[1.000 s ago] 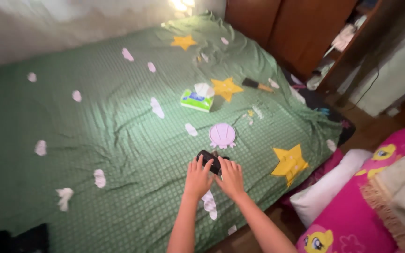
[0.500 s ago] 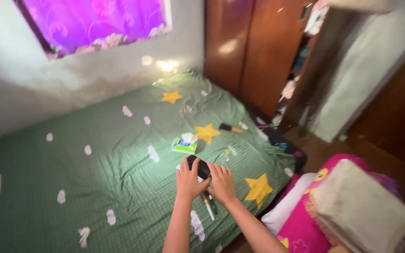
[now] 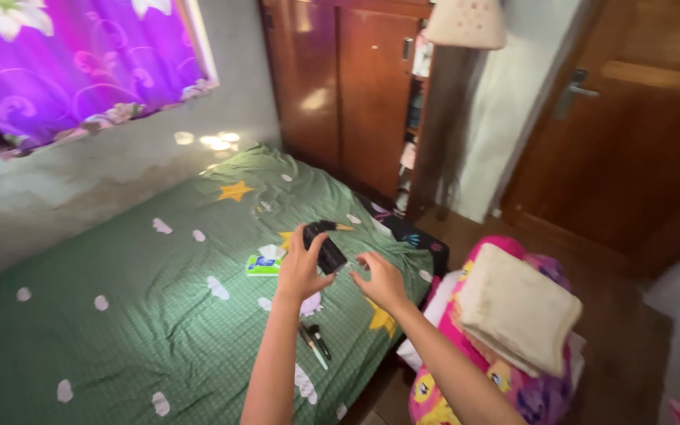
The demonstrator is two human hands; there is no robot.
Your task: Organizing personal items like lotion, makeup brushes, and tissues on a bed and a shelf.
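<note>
— What do the hands hold?
— The left hand (image 3: 302,271) is clamped on a small black device (image 3: 325,245), raised above the green bed (image 3: 120,315). The right hand (image 3: 381,282) hovers beside it, fingers spread, perhaps just touching.
— And nearby?
— A tissue box (image 3: 264,264) and pens (image 3: 315,343) on the bed.

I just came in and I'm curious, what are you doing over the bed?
A person stands by the green bed sheet with stars and clouds. The left hand holds a small black device up above it, and the right hand is spread open beside it. Below lie two dark pens and a green tissue box. A folded beige towel sits on the pink cartoon pillow.
</note>
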